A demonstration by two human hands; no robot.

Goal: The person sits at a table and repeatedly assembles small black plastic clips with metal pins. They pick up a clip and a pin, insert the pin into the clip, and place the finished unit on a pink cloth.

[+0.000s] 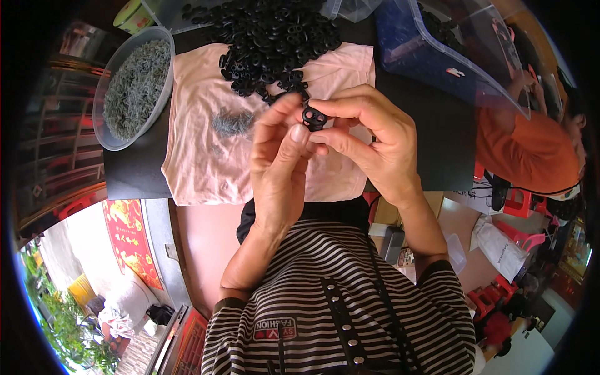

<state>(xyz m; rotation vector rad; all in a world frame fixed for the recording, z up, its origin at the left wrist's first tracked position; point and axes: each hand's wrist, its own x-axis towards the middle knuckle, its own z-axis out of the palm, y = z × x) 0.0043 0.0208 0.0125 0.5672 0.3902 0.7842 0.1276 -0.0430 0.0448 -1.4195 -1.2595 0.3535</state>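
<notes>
My right hand (pixel 375 134) pinches a small black two-hole cord lock (pixel 314 119) between thumb and forefinger, above the pink cloth (pixel 203 156). From the other side my left hand (pixel 280 153) closes in, its thumb and a lower finger against the cord lock; its forefinger is smeared by motion. Whether the left fingers also hold a smaller part is hidden. Beyond the hands lies a big heap of black cord lock pieces (pixel 275 47), spilling onto the cloth. A small tangle of thin grey metal springs (pixel 232 124) rests to the left of my left hand.
A clear round tub (pixel 99 119) full of grey springs stands at the left. At the far right is a clear plastic bin (pixel 431 69) with black pieces inside. The dark table (pixel 453 156) shows around the cloth. A person in an orange sleeve (pixel 531 156) sits at right.
</notes>
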